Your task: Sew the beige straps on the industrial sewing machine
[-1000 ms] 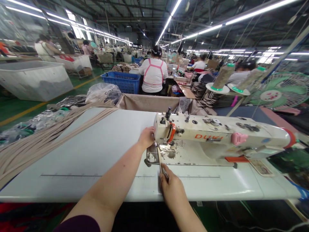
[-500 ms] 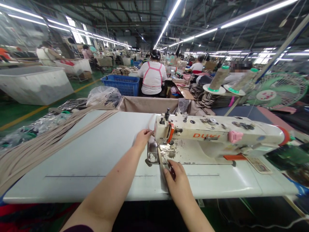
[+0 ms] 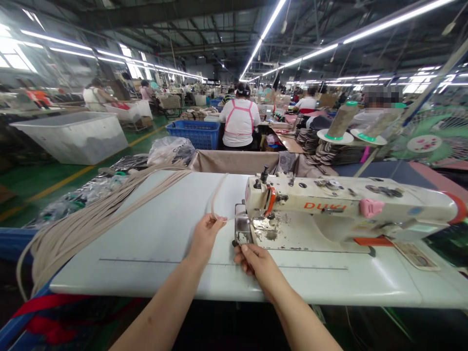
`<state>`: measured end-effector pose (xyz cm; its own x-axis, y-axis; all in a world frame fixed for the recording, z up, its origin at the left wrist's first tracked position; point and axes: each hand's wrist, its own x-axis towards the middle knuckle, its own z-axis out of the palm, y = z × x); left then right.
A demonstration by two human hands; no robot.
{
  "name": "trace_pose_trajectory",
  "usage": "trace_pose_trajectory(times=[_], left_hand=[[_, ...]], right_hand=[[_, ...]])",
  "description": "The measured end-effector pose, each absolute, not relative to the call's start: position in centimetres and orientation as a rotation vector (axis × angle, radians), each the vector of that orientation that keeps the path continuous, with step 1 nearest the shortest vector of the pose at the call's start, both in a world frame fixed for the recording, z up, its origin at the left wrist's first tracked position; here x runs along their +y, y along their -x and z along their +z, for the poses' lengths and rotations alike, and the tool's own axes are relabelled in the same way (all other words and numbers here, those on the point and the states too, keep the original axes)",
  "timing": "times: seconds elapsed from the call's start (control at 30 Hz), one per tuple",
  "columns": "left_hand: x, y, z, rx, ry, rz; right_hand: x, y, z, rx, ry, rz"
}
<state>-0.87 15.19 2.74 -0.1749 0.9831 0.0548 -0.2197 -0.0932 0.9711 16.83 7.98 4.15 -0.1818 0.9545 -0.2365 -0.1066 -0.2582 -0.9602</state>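
My left hand pinches a narrow beige strip just left of the sewing machine. From my fingertips the strip curves away over the pale tabletop. My right hand is closed in front of the metal plate below the needle area, its fingers curled under. What it holds, if anything, is hidden by the fingers. A thick bundle of similar beige strips lies over the left end of the table.
Thread cones stand behind the machine, near a green fan. A fabric-lined bin sits beyond the table's far edge. Further back are a blue basket, a white tub and a person in a white shirt.
My left hand has drawn back from the machine head with the strip, which now shows curving across the table. My right hand has shifted toward the plate's left corner. The view has swung left.
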Motion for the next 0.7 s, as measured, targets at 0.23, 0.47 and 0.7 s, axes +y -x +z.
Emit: trace_pose_trajectory(times=[0.23, 0.47, 0.7], left_hand=[[11.2, 3.1, 2.8, 1.162, -1.152, 1.496], [8.9, 4.5, 3.1, 1.192, -1.219, 1.467], [7.5, 5.1, 3.8, 1.264, -1.169, 1.455]], right_hand=[[10.7, -15.2, 3.8, -1.005, 1.173, 1.724], [11.6, -13.6, 4.2, -1.110, 1.113, 1.785], [11.2, -13.6, 5.1, -1.279, 1.135, 1.663]])
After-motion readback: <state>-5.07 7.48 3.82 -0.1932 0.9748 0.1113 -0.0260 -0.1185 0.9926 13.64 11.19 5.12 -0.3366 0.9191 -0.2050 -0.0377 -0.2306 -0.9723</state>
